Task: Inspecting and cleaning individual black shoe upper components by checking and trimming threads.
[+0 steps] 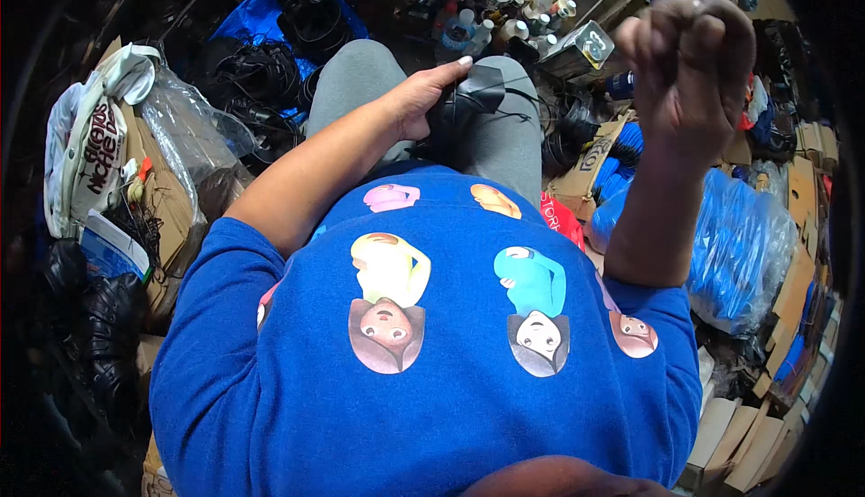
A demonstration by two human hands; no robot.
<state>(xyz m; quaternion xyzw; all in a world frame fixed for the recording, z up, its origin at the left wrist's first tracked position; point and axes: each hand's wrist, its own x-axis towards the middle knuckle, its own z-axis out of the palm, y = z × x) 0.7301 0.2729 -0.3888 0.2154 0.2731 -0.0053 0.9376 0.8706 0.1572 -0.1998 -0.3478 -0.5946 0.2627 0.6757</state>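
My left hand (422, 100) is closed around a black leather-like piece (480, 90) over my lap, thumb stretched along its upper edge. The piece looks like part of a shoe, and thin dark strands stick out from its right side. Its lower part is in shadow between my legs, so its full shape is hidden. My right hand (687, 69) is raised high on the right, well apart from the piece. Its fingers are curled in tightly; whether a fine thread or small tool is pinched there I cannot make out.
Bottles (518, 10) crowd beyond my knees. Black shoes or shoe parts (257, 73) lie on the left near a blue sheet (248, 15). A clear plastic bag (194, 123) and white cloth bag (95, 145) sit left. Blue plastic-wrapped material (734, 249) and cardboard pieces (734, 438) lie right.
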